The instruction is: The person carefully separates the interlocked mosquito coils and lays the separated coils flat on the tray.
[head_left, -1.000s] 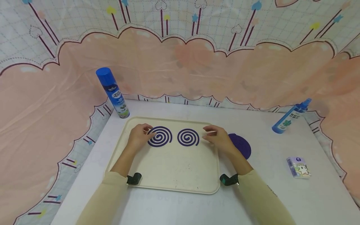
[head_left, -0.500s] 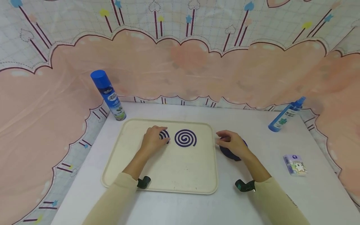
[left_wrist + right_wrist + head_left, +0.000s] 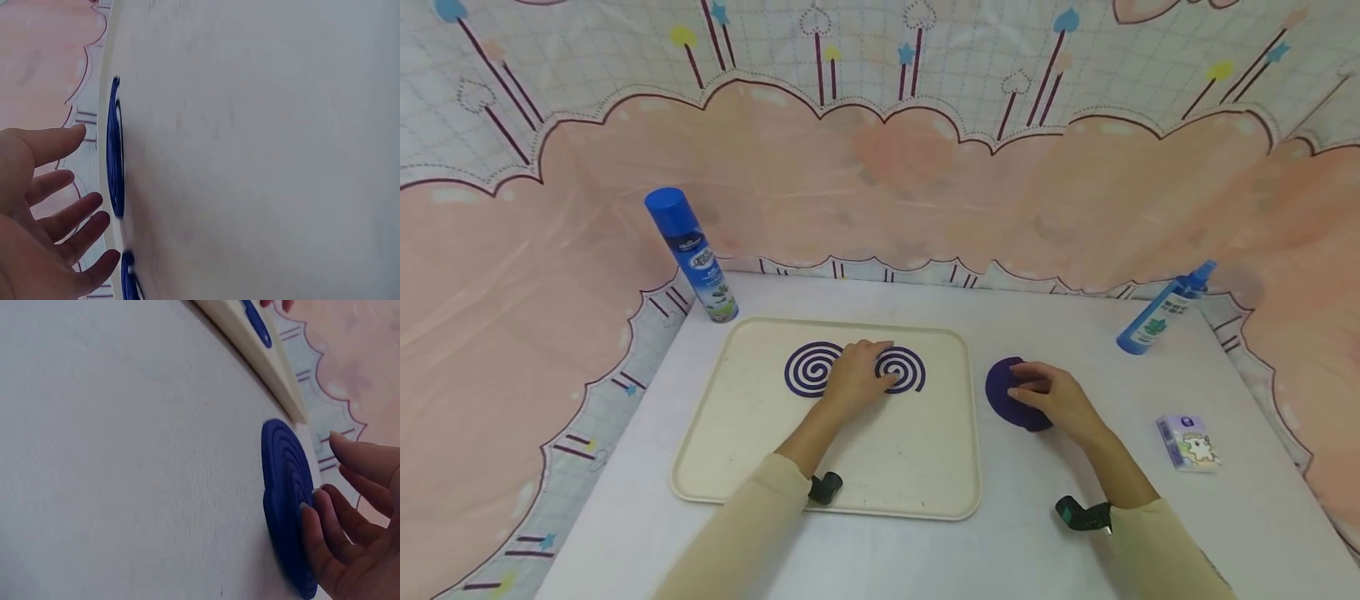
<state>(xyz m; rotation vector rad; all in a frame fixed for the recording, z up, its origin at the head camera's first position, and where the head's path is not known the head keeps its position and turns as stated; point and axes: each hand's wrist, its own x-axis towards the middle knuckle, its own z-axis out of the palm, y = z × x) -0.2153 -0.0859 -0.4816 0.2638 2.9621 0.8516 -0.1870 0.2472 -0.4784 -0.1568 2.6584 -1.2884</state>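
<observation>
Two dark blue spiral mosquito coils lie flat near the far side of a cream tray (image 3: 820,458), a left coil (image 3: 808,369) and a right coil (image 3: 911,372). Over the right coil hovers my left hand (image 3: 852,379), its fingers spread and partly covering both coils. In the left wrist view, nothing sits between those fingers. Right of the tray, on the table, is a mosquito coil pair or stack (image 3: 1004,396) with close-set rings. My right hand (image 3: 1063,404) is at its right side, fingers loosely bent, the lower fingertips at or very near its surface (image 3: 284,500).
A blue spray can (image 3: 692,254) stands at the table's back left. Towards the back right is a blue spray bottle (image 3: 1165,308). A small purple-and-white pack (image 3: 1190,443) lies on the right. Patterned cloth (image 3: 925,192) hangs behind the white table (image 3: 925,558).
My left hand has moved right, from the left coil to the right one. My right hand has left the tray's edge and moved right to the stacked coils.
</observation>
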